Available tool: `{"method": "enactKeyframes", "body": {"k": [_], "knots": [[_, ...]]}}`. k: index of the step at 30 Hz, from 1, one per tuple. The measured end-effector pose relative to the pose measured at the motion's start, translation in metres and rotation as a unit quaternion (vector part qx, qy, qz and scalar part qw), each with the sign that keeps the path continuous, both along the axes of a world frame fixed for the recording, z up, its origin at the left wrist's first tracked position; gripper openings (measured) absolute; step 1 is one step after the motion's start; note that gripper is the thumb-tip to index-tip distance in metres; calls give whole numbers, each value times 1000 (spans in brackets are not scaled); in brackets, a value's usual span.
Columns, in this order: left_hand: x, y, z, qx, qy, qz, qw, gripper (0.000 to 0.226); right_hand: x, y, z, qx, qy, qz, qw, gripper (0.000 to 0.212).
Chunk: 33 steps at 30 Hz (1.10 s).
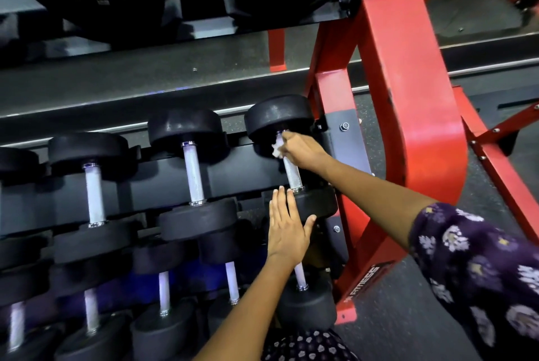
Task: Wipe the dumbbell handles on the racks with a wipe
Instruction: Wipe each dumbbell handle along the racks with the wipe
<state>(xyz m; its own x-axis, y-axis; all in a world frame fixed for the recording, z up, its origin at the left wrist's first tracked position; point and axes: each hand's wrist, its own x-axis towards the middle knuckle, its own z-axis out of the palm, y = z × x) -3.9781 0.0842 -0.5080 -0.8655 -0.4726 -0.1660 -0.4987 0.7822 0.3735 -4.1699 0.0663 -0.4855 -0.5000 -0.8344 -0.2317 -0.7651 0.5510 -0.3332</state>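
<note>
The right hand (302, 150) has its grip pinching a small white wipe (276, 148) against the far end of a knurled dumbbell handle (291, 169), just under the far weight head (280, 118). Nearer than that grip, the left hand (287, 225) lies spread and flat, fingers straight, pressing on the near weight head (316, 203) of the same dumbbell as if to steady it. Left of both hands, more dumbbells sit in the same rack (388, 104) row, with further rows below and above; the rack is the only holder here, each saddle carrying one dumbbell. The risks, as I judge them: the wipe is bunched small, so it may miss the handle's underside; and the dumbbell could roll in its saddle and trap the left fingers if the steadying hand slips.
</note>
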Motion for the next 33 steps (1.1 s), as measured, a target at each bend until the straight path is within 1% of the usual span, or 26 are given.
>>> {"method": "enactKeyframes", "body": {"k": [3,5,6,8,9,11,13,15,16,18,19,21,23,25,26,27,29,30,33], "knots": [[-1,-2,-1,1,-13,-8,1000,72,5,-7,5,-74,17,-33,997,25],[1,-1,-1,-2,-19,-12,1000,72,13,11,-5,-74,0,-28,997,26],[1,-1,0,-1,-24,-12,1000,73,16,21,-11,-73,-23,-36,996,25],[1,0,1,8,-39,-14,999,74,19,40,-18,-63,-78,-61,993,18],[1,0,1,14,-48,-21,999,75,17,43,-16,-60,-85,-71,992,16],[2,0,0,20,-72,-35,997,77,9,32,-11,-65,-92,-96,989,12],[0,-1,-4,2,-80,-41,996,82,-4,12,-6,-101,-95,-128,982,11],[-3,-3,-2,-19,-68,-34,997,92,-12,-5,-1,-133,-89,-159,974,13],[-4,-3,0,-12,-67,-38,997,103,-11,-9,0,-143,-88,-175,970,14],[-2,-3,4,48,-82,-61,994,122,3,1,-1,-147,-84,-182,969,13],[-1,-3,7,59,-85,-61,993,127,12,10,-3,-138,-78,-170,973,13],[0,-4,12,44,-106,-66,991,132,26,31,-11,-109,-84,-150,979,14],[1,-4,15,43,-125,-64,989,134,26,36,-13,-87,-98,-159,978,18],[0,-5,12,43,-144,-60,987,135,13,18,-9,-112,-105,-193,969,19],[-1,-6,13,46,-153,-57,985,133,7,5,-4,-142,-115,-230,956,16],[-3,-6,14,50,-163,-54,984,125,2,-7,-1,-174,-124,-267,940,14],[-6,-7,17,66,-192,-52,978,89,0,-18,0,-204,-124,-308,921,12],[-8,-8,20,78,-213,-53,972,78,5,-15,-2,-195,-122,-308,923,11],[-12,-10,25,93,-258,-67,959,75,32,13,-11,-150,-101,-263,948,15]]}}
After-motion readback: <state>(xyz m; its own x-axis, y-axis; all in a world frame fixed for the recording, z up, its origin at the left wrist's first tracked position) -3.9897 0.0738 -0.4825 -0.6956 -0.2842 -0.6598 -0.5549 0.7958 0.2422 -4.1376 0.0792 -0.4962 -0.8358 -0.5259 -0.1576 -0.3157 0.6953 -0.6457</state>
